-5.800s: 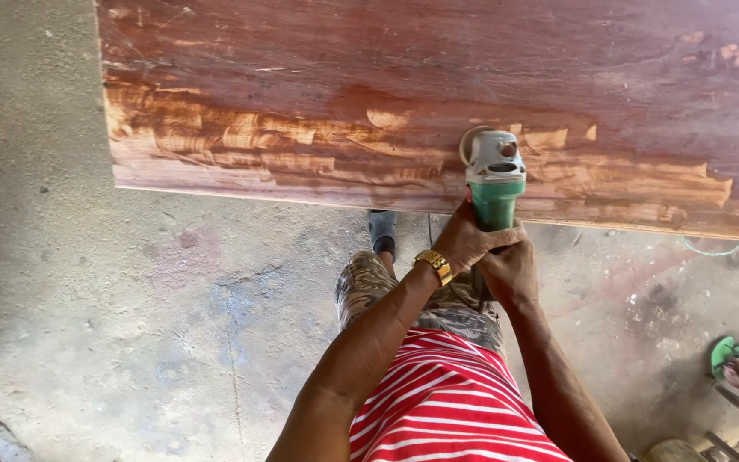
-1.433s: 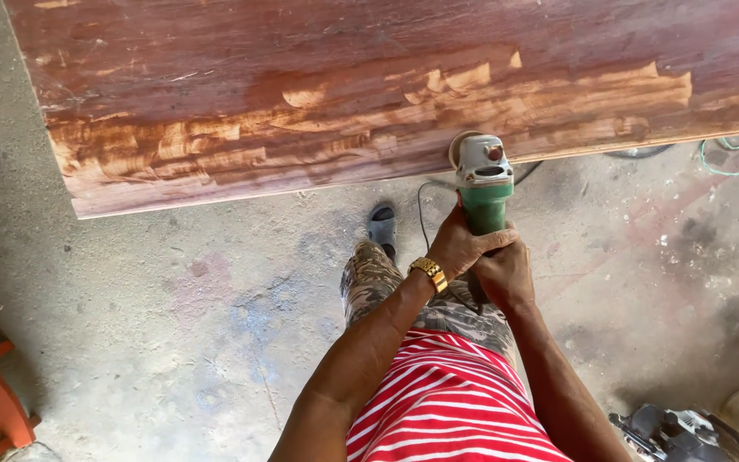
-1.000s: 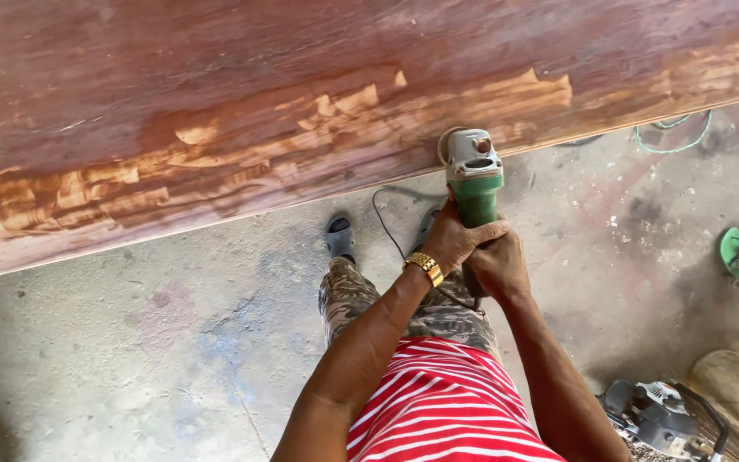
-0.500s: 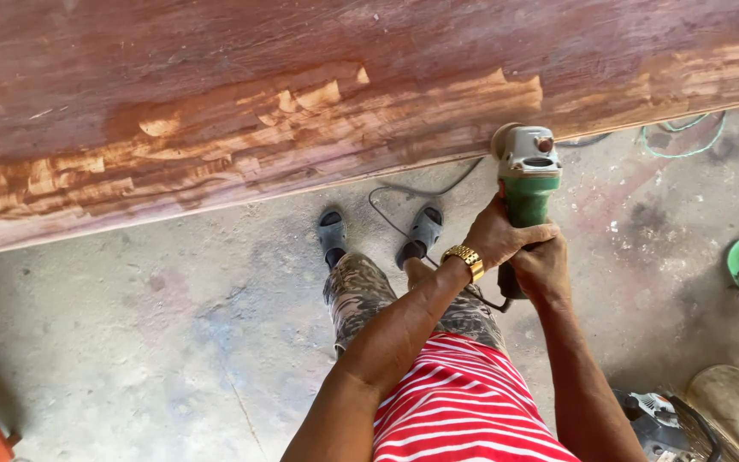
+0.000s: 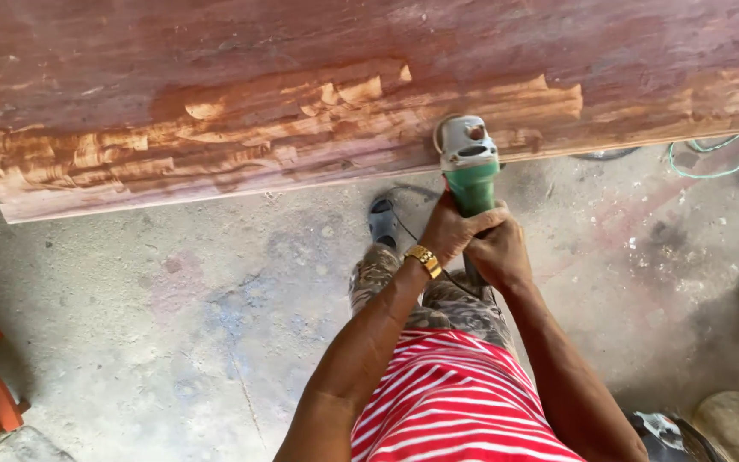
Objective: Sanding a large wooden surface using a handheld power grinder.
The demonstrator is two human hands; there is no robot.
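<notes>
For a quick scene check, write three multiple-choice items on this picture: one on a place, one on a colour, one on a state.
1. Where does the head of the angle grinder sit?
A. On the concrete floor
B. At the lower edge of the reddish wooden slab
C. On the orange stool

2. What colour is the grinder's body?
A. Green
B. Yellow
C. Black

3. How is the grinder held?
A. By one hand only
B. By both the left hand and the right hand
C. By no hand

Answers: 1 B, its grey head meets the slab's edge. 2 A, the housing below the head is green. 3 B, both hands wrap its handle.
</notes>
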